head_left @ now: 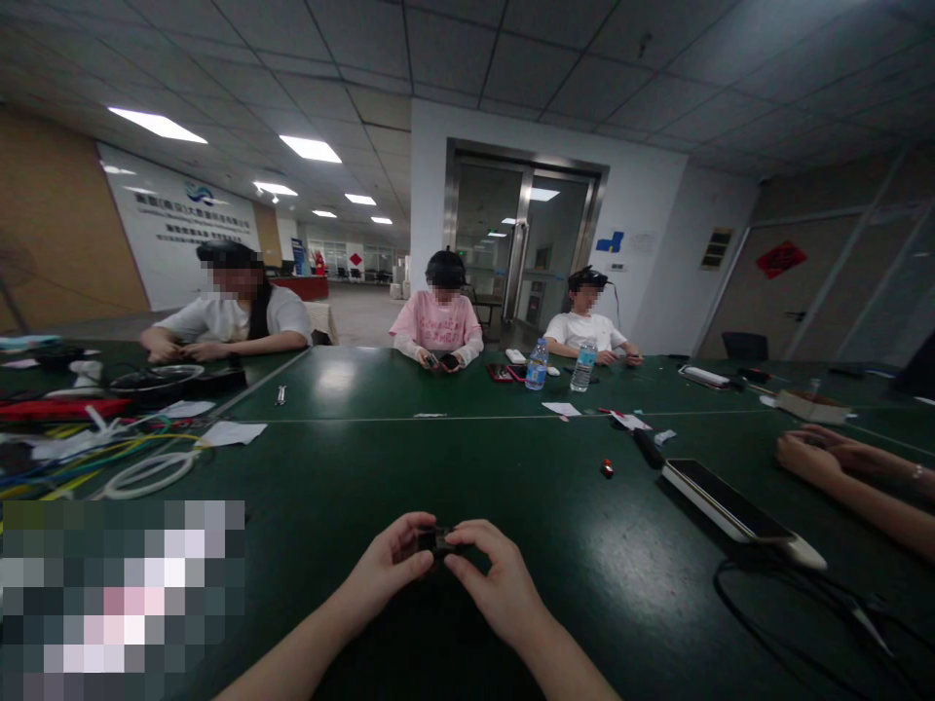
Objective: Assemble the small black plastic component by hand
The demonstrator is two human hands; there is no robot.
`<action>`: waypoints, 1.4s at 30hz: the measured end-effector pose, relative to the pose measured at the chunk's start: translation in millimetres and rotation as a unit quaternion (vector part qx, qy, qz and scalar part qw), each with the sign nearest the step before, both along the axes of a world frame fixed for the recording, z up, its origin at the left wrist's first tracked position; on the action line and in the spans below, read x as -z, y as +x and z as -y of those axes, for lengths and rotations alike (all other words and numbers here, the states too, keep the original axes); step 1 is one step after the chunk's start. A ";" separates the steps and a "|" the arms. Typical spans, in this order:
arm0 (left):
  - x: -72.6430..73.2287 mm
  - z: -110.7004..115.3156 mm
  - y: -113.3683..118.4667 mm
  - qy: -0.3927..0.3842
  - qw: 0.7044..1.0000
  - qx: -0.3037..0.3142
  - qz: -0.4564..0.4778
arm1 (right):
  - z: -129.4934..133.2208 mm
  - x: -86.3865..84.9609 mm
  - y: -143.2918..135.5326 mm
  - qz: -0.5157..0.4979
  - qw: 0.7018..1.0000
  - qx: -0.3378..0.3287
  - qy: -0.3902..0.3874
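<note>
A small dark object (439, 540) is held between my two hands, low in the middle of the head view, over the green table (351, 497). My left hand (394, 563) pinches its left side with thumb and fingers. On the opposite side, my right hand (488, 565) grips it the same way. Its details are too dark and small to make out, and the fingers cover part of it.
Cables (138, 467) and papers lie at the left. At the right are a phone on a white device (730, 501), a black cord, a small red item (607, 468) and another person's hands (825, 453). Two bottles (537, 368) and three people are across the table.
</note>
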State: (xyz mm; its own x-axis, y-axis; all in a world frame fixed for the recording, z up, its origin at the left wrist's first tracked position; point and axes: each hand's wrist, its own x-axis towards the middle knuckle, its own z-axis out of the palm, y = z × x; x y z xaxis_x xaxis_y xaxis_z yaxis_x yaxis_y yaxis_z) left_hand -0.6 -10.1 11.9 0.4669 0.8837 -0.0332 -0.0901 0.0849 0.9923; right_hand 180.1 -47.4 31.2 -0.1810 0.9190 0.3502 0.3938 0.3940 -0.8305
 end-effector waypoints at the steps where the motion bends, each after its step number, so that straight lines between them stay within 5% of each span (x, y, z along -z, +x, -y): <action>1: 1.0 -0.6 -0.4 0.000 1.000 0.001 0.000 | 0.3 -0.4 -0.1 0.000 1.000 0.001 -0.002; 42: 4.0 -2.1 -1.0 -0.006 0.999 0.022 0.035 | 0.8 0.1 0.3 -0.012 1.000 0.006 0.004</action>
State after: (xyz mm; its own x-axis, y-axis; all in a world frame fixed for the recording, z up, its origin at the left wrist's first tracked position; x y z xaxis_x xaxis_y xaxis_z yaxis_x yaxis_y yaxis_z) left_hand -1.6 -8.0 7.8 0.5067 0.8621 -0.0086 -0.1557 0.1013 0.9826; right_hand 180.4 -48.2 31.1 -0.1621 0.9181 0.3617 0.3788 0.3963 -0.8363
